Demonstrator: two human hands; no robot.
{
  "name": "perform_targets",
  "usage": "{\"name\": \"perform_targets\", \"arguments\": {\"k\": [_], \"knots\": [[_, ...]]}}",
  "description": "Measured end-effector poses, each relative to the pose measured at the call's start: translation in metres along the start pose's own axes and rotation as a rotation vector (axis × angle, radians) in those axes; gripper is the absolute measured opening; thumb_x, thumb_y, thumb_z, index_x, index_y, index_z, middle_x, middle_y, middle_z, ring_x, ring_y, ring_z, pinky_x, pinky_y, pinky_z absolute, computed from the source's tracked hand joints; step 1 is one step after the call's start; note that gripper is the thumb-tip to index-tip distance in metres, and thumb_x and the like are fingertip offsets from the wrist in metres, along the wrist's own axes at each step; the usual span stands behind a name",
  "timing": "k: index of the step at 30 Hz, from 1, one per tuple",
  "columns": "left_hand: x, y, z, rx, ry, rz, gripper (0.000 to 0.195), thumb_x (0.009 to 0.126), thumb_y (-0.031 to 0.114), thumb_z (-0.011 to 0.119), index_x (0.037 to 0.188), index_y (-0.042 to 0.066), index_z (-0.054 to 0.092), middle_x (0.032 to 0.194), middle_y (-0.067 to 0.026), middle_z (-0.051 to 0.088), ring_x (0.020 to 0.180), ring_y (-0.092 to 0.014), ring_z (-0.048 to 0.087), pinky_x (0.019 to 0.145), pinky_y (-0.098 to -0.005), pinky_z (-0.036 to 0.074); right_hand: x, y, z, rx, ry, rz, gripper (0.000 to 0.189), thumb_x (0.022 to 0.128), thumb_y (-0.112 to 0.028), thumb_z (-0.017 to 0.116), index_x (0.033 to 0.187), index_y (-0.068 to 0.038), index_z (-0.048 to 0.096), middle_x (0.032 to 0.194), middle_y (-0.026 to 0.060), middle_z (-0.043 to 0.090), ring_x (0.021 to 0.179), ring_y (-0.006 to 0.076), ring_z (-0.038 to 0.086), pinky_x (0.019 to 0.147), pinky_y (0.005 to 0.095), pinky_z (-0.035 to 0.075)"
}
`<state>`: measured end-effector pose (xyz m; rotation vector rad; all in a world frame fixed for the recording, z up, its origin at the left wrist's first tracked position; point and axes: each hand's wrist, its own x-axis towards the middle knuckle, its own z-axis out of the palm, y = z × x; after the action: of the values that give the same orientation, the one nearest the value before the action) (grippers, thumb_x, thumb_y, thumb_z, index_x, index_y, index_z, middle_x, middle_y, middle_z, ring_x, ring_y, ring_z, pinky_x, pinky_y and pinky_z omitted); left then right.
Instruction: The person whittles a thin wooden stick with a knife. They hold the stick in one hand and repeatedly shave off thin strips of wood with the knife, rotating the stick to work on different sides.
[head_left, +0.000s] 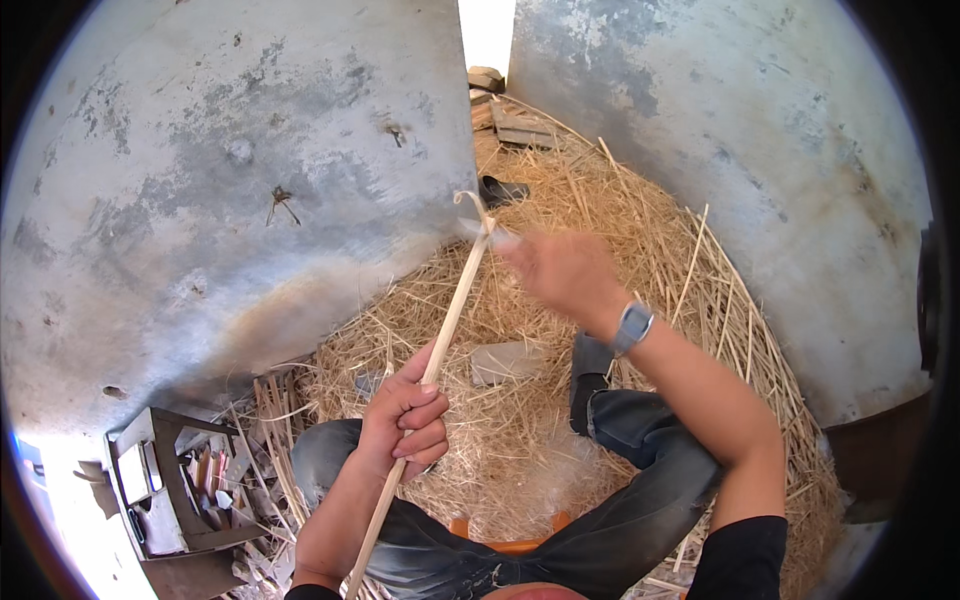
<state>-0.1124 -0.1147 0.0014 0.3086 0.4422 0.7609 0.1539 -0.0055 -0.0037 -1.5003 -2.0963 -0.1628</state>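
Note:
My left hand (409, 424) is wrapped around a long, pale strip of split wood or bamboo (455, 311). The strip slants up and away from my lap, its lower end running past my left thigh. At its far end my right hand (566, 270), blurred, grips a knife whose blade (472, 225) lies across the strip. The handle is mostly hidden by my fingers. A thin curled shaving (471, 199) rises from the strip just beyond the blade. On my right wrist is a watch (634, 327).
Straw-like shavings (510, 465) cover the floor around my legs, with a flat slab (506, 362) among them. Long thin strips (720, 330) lie along the right wall. A dark shoe (501, 191) and boards (525, 127) lie ahead. At left stands a wooden frame box (169, 487) holding small items.

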Motion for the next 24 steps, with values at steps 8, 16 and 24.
{"name": "perform_targets", "arguments": {"k": [8,16,24], "knots": [[-0.006,0.009,-0.001,0.012,-0.060,0.014,0.062,0.101,0.005,0.044,0.160,0.018,0.028,0.055,0.0064,0.026,0.034,-0.003,0.024,0.033,-0.0225,0.021,0.001,0.065,-0.047,0.017,0.066,0.298,0.070,0.106,-0.055,0.036,0.068,-0.002,0.061,0.053,0.0125,0.052,0.047,0.0286,0.052,0.047,0.0418,0.039],[0.002,0.005,0.008,0.051,-0.068,0.057,0.062,0.102,0.005,0.044,0.160,0.017,0.028,0.055,0.0063,0.026,0.035,-0.003,0.025,0.033,-0.0222,0.021,-0.010,-0.040,-0.046,0.319,-0.094,0.074,0.053,0.106,-0.045,0.046,0.078,-0.002,0.061,0.053,0.0152,0.054,0.047,0.0358,0.055,0.047,0.0468,0.040],[0.011,0.004,0.008,0.168,0.046,0.067,0.063,0.101,0.005,0.044,0.160,0.018,0.027,0.055,0.0056,0.028,0.036,-0.005,0.027,0.035,-0.0227,0.023,-0.030,-0.084,-0.028,0.214,-0.327,-0.093,0.047,0.105,-0.042,0.047,0.080,-0.005,0.061,0.052,0.0177,0.056,0.047,0.0407,0.058,0.044,0.0508,0.045]]}}
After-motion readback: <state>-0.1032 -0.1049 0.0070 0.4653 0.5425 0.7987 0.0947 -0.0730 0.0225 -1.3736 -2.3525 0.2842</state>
